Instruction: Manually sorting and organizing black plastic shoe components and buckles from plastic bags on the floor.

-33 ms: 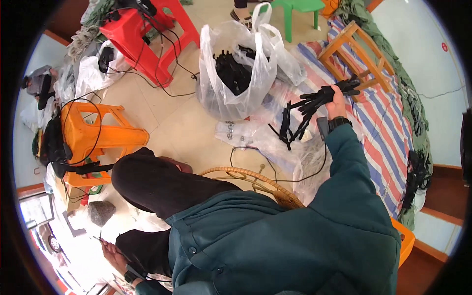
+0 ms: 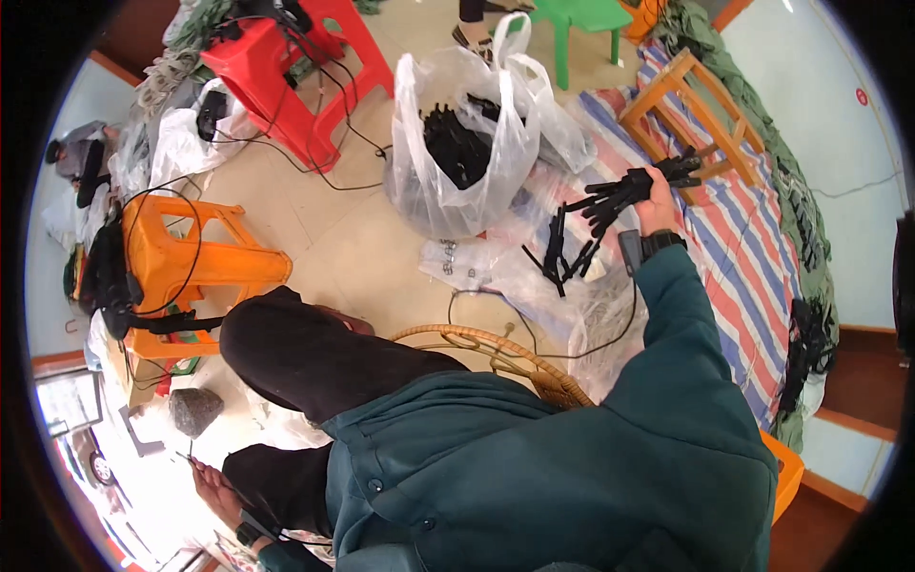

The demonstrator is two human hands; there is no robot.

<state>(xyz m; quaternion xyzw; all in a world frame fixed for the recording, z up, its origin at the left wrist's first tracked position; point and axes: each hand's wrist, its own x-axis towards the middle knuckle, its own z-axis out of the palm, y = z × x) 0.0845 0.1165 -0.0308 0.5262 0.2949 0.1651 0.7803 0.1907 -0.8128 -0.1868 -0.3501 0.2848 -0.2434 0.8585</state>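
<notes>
My right hand (image 2: 654, 204) is closed round a bundle of short black strips (image 2: 615, 200), raised above the plastic sheeting. Their ends stick out on both sides of the fist. Just below the bundle, several more black strips (image 2: 556, 262) lie loosely across one another on the clear plastic. At the lower left, my left hand (image 2: 217, 491) is closed on a thin dark tool (image 2: 188, 459) with two narrow tips; glare hides its exact kind. A white translucent plastic bag (image 2: 415, 181) stands open on the floor, holding many black strips (image 2: 457, 148).
A red stool (image 2: 253, 86), an orange stool (image 2: 157, 238) and black cables stand to the left. A wooden stool frame (image 2: 658, 110) lies on the striped sheet (image 2: 734, 276). A green stool (image 2: 581, 14) is far ahead. A wicker rim (image 2: 486, 336) curves beside my leg.
The whole scene has shifted slightly down and right in view. A strip end trailing below the bundle in my right hand now reaches less far toward the loose ones. Both hands stay closed.
</notes>
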